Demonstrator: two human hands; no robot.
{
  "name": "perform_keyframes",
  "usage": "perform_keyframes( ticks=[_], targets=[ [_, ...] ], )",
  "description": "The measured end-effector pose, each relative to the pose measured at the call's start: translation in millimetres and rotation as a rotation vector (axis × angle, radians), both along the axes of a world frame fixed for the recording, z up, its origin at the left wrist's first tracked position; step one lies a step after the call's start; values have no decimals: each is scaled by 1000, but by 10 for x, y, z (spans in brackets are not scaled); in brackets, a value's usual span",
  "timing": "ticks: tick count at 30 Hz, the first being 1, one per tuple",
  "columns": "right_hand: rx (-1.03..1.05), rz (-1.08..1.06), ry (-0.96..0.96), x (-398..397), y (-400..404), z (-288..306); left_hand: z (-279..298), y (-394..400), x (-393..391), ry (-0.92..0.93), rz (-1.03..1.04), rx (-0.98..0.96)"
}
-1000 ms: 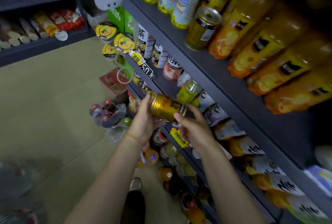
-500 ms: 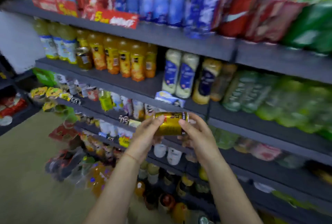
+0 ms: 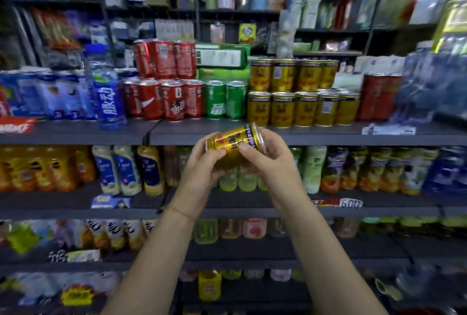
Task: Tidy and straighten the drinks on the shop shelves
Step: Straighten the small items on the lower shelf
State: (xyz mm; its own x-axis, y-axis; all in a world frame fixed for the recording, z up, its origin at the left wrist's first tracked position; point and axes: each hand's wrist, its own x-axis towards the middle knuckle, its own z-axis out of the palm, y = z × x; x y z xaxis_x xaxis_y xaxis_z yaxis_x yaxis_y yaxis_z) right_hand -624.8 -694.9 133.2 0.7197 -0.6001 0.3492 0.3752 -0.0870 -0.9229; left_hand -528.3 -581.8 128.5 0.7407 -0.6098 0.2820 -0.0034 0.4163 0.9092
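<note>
Both hands hold one gold drink can (image 3: 233,141), tilted on its side, in front of the edge of the top drinks shelf (image 3: 75,135). My left hand (image 3: 202,163) grips its lower left end. My right hand (image 3: 267,160) grips its right end, thumb across the label. Just behind, on that shelf, stand two stacked rows of matching gold cans (image 3: 300,94). Red cans (image 3: 164,87) and green cans (image 3: 225,102) stand to their left.
A blue bottle (image 3: 108,102) stands at the shelf's front edge on the left. Orange, white and green bottles (image 3: 126,170) fill the shelf below, with more drinks on the two lower shelves. Boxes and packets crowd the racks behind.
My view has swung right and up from the floor-level shelves to the top drinks shelf. Both hands have risen with the gold can, which now tilts up to the right.
</note>
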Motion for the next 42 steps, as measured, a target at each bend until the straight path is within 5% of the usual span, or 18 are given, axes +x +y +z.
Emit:
perform_keyframes(
  ticks=[10, 13, 17, 20, 25, 31, 42],
  targets=[
    [-390, -281, -13, 8, -1199, 596, 402, -1269, 91, -384, 169, -39],
    [-458, -416, 8, 12, -1599, 773, 431, -1694, 221, -637, 341, 51],
    [-502, -574, 16, -103, -2180, 1022, 486, -2286, 221, -1177, 817, 342],
    [-568, -691, 3, -125, -2638, 1190, 468, -2738, 75, -1373, 812, 489],
    [-635, -704, 96, 68, -3420, 1298, 251, -3159, -32, -1473, 882, 755],
    [-701, -492, 196, 306, -3805, 1310, 261, -3200, -46, -1443, 959, 811],
    [-878, -458, 387, 398, -3884, 1359, 271, -3213, -102, -1438, 1009, 848]
  ],
)
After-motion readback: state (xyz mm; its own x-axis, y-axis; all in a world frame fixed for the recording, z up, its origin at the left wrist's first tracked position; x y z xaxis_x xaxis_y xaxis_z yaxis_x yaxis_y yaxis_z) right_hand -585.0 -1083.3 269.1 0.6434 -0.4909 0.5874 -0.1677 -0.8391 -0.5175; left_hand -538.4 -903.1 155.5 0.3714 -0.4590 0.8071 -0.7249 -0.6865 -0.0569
